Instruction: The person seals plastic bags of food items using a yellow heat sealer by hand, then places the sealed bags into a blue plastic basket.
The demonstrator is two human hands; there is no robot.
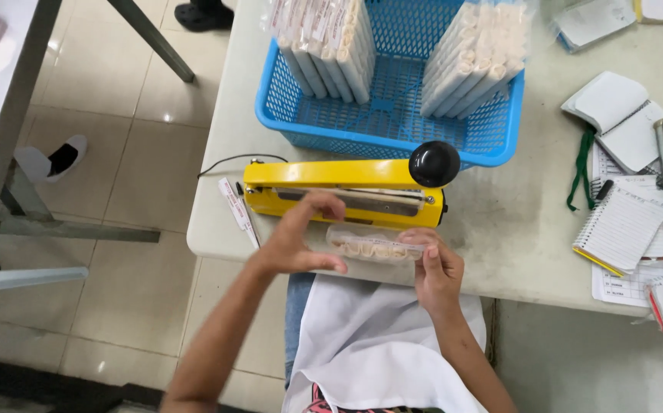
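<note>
Both hands hold a clear packet of pale biscuits (373, 246) at the table (515, 222) edge: left hand (297, 241) fingers pinch its left end, right hand (438, 268) fingers pinch the right. The contents are blurred. Just beyond the fingers sits a yellow impulse sealer (346, 191), then a blue basket (392, 115) of filled packets, cut off above. Notebooks (622, 226) lie right; tiled floor (132, 176) lies left.
</note>
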